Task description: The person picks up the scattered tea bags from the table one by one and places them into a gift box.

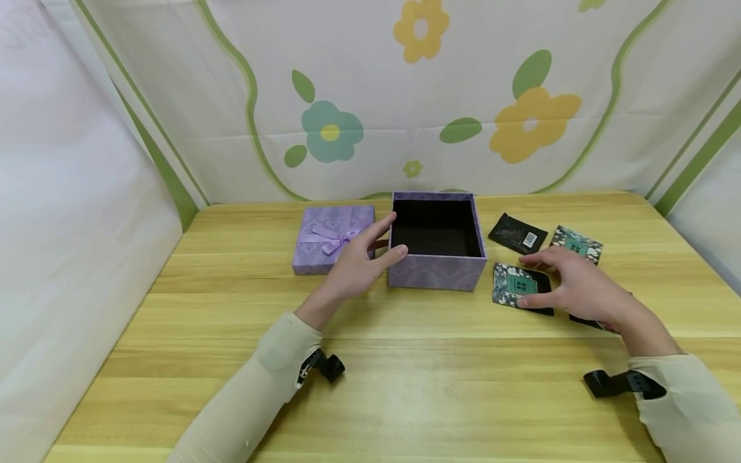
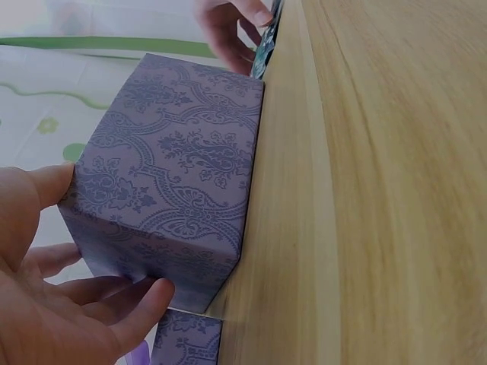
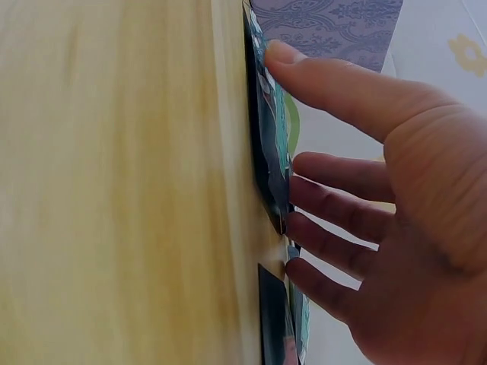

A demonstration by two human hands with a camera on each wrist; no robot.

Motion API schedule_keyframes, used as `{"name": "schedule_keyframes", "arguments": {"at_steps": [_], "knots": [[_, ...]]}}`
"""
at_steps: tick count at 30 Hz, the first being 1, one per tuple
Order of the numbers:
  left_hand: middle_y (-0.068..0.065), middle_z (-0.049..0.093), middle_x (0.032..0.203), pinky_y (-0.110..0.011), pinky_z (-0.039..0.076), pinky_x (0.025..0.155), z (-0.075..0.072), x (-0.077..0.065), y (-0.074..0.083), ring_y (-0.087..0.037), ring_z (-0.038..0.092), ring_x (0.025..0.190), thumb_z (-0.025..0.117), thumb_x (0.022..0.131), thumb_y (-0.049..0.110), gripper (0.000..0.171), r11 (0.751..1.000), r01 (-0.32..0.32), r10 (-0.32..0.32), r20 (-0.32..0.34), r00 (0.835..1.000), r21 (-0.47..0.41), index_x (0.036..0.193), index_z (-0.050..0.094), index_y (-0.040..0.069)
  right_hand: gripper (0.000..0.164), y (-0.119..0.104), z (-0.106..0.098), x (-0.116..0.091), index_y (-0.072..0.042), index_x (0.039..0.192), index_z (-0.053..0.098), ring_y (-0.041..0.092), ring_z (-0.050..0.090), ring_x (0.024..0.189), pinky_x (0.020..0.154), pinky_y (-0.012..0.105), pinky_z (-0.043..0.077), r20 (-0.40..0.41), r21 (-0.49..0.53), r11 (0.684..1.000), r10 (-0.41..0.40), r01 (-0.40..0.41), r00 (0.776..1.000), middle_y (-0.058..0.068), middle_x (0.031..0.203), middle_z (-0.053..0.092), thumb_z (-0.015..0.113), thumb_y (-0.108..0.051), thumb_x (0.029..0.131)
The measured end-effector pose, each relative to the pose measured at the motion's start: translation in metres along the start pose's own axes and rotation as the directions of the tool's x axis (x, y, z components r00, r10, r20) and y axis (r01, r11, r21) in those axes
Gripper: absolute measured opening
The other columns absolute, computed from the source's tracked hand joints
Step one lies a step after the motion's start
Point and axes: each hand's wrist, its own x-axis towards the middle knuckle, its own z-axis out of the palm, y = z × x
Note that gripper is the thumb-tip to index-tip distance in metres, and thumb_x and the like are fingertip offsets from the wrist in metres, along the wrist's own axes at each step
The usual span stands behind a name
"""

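Note:
A purple patterned gift box (image 1: 437,274) stands without its lid on the wooden table, its black inside showing. At its left side, my left hand (image 1: 357,265) rests its thumb and fingers against the walls; the left wrist view shows these fingers (image 2: 144,319) spread over the corner, not curled round it. My right hand (image 1: 585,286) is over a flat sachet (image 1: 507,285) with a floral pattern and green label. The thumb (image 3: 283,53) touches that sachet's top, and the other fingers reach toward its far edge. The sachet lies on the table, partly hidden by the hand.
The purple lid (image 1: 315,222) with a ribbon bow lies left of the box. A black sachet (image 1: 515,231) with a barcode and a floral sachet (image 1: 592,249) lie at the right. Another dark sachet (image 1: 585,321) is mostly hidden beneath the right wrist. A flowered cloth (image 1: 376,64) hangs behind the table.

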Motion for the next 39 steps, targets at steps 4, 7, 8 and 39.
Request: {"name": "schedule_keyframes", "arguments": {"at_steps": [4,7,8,39], "knots": [[0.006,0.031,0.175,-0.055,0.037,0.127,0.0,0.0,-0.001,-0.03,0.047,0.153,0.065,0.107,0.04,0.071,1.0,-0.001,0.001,0.0,1.0,0.002,0.169,0.031,0.03,0.086,-0.001,0.0,0.0,-0.006,0.146,0.061,0.048,0.047,0.136,0.107,0.071,0.04,0.012,-0.032,0.999,-0.007,0.007,1.0,0.023,0.147,0.053,0.091,-0.053,0.08],[0.007,0.031,0.175,-0.054,0.037,0.127,0.0,0.001,-0.001,-0.029,0.047,0.153,0.064,0.107,0.04,0.071,1.0,-0.005,0.005,0.002,1.0,0.002,0.169,0.031,0.03,0.089,-0.001,0.0,0.0,-0.007,0.147,0.061,0.052,0.041,0.139,0.107,0.074,0.036,0.023,-0.045,0.999,-0.005,0.006,1.0,0.026,0.15,0.048,0.092,-0.054,0.078],[0.007,0.03,0.175,-0.054,0.037,0.127,0.0,0.001,-0.001,-0.03,0.046,0.153,0.064,0.107,0.04,0.071,1.0,-0.006,0.006,0.002,1.0,0.002,0.169,0.031,0.03,0.09,-0.001,0.0,-0.001,-0.007,0.147,0.061,0.052,0.039,0.139,0.107,0.074,0.036,0.026,-0.047,0.999,-0.005,0.006,1.0,0.026,0.151,0.047,0.092,-0.054,0.078],[0.003,0.029,0.176,-0.057,0.037,0.126,0.0,0.001,-0.002,-0.033,0.046,0.153,0.063,0.108,0.039,0.071,1.0,-0.018,0.018,0.009,1.0,0.02,0.17,0.03,0.027,0.084,-0.004,-0.013,-0.005,-0.007,0.153,0.051,0.049,0.047,0.137,0.107,0.071,0.04,-0.09,-0.025,0.999,-0.032,0.03,0.995,0.022,0.144,0.052,0.088,-0.046,0.087]]}}
